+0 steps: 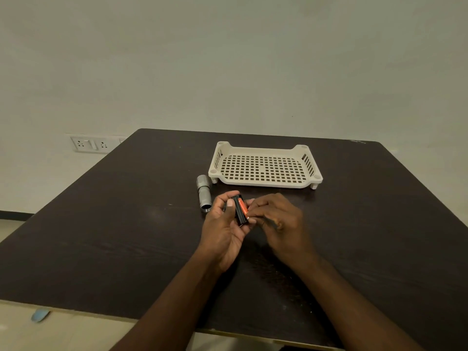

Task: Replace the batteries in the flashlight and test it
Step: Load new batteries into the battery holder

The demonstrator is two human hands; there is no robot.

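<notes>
The silver flashlight body [204, 193] lies on the dark table, its open end toward me, just left of my hands. My left hand [225, 229] holds a black battery holder [239, 211] upright between thumb and fingers. An orange battery [243, 206] sits in the holder's side. My right hand [277, 221] has its fingertips pinched on that battery at the holder's right edge. Whether other batteries are in the holder is hidden by my fingers.
A cream perforated plastic tray [264, 182] stands on short legs behind my hands, with nothing in it. The dark table [126, 236] reaches to a near edge below my forearms. A wall socket plate [92, 144] is at the left.
</notes>
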